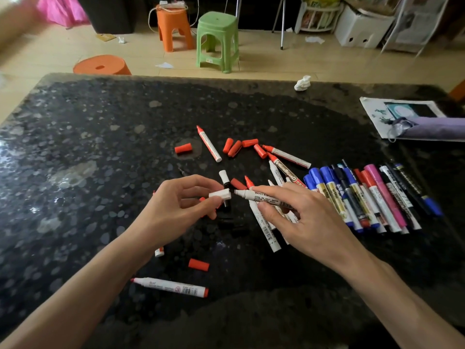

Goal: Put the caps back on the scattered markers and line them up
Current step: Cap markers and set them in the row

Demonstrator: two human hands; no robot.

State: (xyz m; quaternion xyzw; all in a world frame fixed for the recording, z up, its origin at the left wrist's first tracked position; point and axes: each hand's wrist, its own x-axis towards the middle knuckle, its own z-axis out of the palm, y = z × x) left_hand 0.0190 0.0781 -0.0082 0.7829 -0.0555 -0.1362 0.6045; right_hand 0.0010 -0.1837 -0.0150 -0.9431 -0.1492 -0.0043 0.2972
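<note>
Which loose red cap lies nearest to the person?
The red plastic cap lying alone just beyond the nearest red-tipped white marker; the other caps lie farther away.

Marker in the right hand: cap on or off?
Off. The marker in the right hand shows a bare dark tip; the left hand pinches a white cap just short of that tip.

Counted two hands: left hand (176, 205), right hand (309, 217). Spotted at least six loose red caps (183, 148), one white cap (220, 195). Tallied at least five red-tipped markers (208, 143) lying uncapped. Logged two orange stools (173, 26), one green stool (217, 39), one crumpled tissue (303, 83). Lined-up markers (377, 197) too crowded to number.
</note>
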